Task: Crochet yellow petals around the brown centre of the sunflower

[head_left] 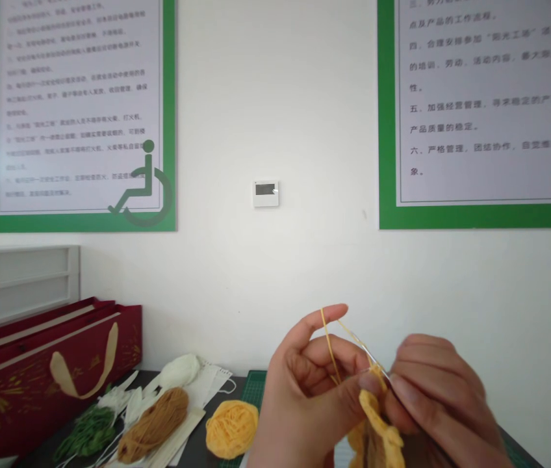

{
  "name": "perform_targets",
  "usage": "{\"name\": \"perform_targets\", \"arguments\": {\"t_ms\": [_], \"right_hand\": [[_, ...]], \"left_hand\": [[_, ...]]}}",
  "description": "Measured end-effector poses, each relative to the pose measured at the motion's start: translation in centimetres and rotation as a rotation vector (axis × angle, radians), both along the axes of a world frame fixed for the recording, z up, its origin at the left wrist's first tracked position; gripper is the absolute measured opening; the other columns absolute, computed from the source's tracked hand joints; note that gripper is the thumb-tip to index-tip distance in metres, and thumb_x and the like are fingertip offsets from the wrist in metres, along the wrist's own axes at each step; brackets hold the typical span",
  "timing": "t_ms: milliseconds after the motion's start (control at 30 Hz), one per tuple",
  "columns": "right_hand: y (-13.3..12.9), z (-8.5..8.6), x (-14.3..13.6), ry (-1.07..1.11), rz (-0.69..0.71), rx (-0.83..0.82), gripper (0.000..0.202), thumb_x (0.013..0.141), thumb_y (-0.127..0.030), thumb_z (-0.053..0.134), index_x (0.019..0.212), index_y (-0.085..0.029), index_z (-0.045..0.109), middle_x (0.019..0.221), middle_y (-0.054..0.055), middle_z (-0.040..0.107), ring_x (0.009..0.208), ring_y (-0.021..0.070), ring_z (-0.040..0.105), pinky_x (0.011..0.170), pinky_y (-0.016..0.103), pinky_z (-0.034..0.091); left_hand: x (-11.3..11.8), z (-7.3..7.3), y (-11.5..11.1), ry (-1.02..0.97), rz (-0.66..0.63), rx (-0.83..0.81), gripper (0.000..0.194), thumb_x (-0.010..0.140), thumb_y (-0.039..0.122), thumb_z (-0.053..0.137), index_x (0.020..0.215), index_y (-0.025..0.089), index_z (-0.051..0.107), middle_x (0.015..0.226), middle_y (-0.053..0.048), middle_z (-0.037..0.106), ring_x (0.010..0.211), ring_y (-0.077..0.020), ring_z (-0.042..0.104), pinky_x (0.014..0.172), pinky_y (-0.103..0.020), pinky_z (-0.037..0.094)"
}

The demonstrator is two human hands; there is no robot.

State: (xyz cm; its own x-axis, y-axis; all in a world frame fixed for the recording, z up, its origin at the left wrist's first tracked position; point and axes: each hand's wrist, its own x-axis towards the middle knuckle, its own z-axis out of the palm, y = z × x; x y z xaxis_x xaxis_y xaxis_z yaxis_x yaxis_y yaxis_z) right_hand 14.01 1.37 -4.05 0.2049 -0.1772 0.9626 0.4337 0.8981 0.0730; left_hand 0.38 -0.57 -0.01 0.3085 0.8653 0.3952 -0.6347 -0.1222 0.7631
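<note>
My left hand (312,387) pinches a yellow and brown crocheted piece (383,429) between thumb and fingers. Its index finger is raised, with a strand of yellow yarn (327,338) looped over it and running down to the work. In my right hand (444,390) is a thin crochet hook (370,353), its metal shaft slanting up and left through the top edge of the piece. Both hands meet at that edge. Beside my left wrist, on the dark table, sits a ball of yellow yarn (232,428). The lower part of the crocheted piece is cut off by the frame.
Left of the yellow ball lie a brown yarn skein (154,424), green yarn (88,430) and white yarn (179,370). Dark red gift bags (61,374) stand at the far left. A green cutting mat (254,386) lies behind my left hand, near the white wall (275,273).
</note>
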Motion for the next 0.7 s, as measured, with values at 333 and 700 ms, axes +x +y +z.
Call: {"name": "perform_targets", "arguments": {"t_ms": [333,700], "right_hand": [[-0.9,1.3,-0.9,0.122,0.853,-0.481,0.02,0.105,-0.038,0.049,0.096,-0.027,0.062,0.064,-0.002,0.055,0.061,0.0143,0.053,0.056,0.029,0.047],[-0.3,1.3,-1.5,0.05,0.83,-0.609,0.015,0.1,-0.035,0.06,0.092,-0.024,0.067,0.084,0.002,0.062,0.073,0.014,0.059,0.064,0.026,0.052]], "left_hand": [[-1.6,0.6,0.5,0.04,-0.187,0.06,0.065,0.063,0.017,0.098,0.121,0.027,0.073,0.07,0.001,0.069,0.066,-0.0131,0.062,0.063,-0.025,0.049],[-1.8,-0.1,0.9,0.129,0.113,0.195,0.05,0.075,0.011,0.087,0.122,0.027,0.076,0.076,0.001,0.067,0.075,-0.0148,0.063,0.076,-0.029,0.051]]}}
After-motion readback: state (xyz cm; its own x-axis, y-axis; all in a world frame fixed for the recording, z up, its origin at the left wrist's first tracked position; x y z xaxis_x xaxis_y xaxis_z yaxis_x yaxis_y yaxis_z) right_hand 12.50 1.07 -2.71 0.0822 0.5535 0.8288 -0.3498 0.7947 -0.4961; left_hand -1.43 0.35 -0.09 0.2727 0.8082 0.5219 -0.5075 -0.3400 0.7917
